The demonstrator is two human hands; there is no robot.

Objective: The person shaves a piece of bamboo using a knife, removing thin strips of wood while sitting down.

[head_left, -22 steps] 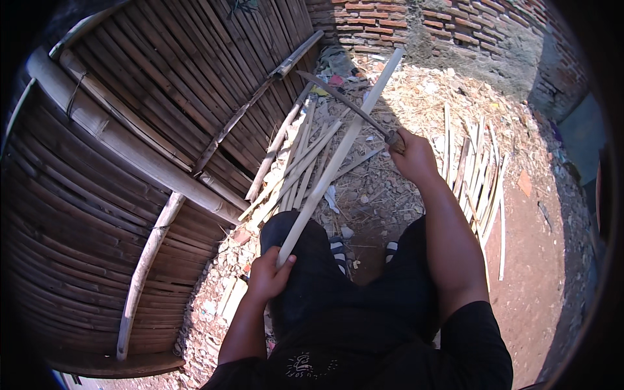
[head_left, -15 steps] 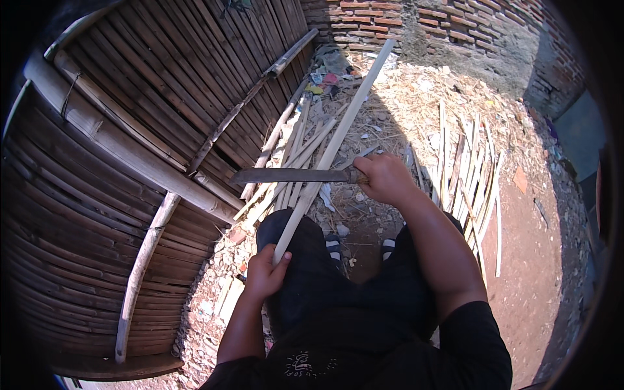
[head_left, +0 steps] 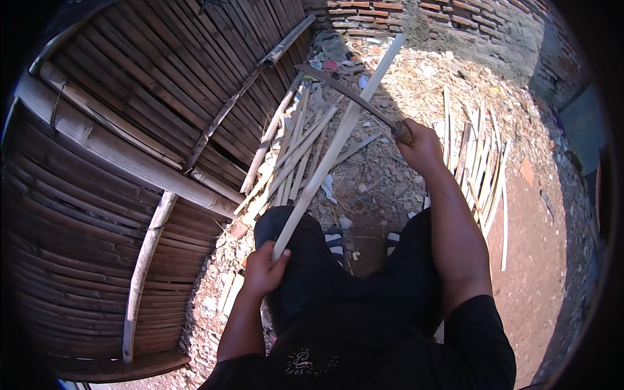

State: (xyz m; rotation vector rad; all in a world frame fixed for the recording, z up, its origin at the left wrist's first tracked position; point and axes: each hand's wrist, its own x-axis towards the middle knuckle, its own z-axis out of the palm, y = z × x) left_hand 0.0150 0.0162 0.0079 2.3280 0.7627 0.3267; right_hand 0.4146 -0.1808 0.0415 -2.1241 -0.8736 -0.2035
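Note:
My left hand (head_left: 264, 268) is closed around the near end of a long pale bamboo strip (head_left: 323, 165), just by my left thigh. The strip slants away from me, up and to the right, toward the brick wall. In my right hand (head_left: 420, 147) is the handle of a machete (head_left: 348, 91), gripped in closed fingers. Its long dark blade lies across the strip's far half, with the tip pointing left toward the bamboo wall. Whether the edge is cutting into the strip I cannot tell.
Bamboo strips (head_left: 292, 159) lie in a pile at the left, beside a slatted bamboo wall (head_left: 162, 84) with thick poles. More strips (head_left: 478, 159) are heaped on the right. A brick wall (head_left: 448, 16) stands at the back. Shavings and litter cover the ground.
My right hand has moved forward and to the right, taking the machete farther along the strip. The blade has turned from nearly level to slanting. My left hand keeps its hold.

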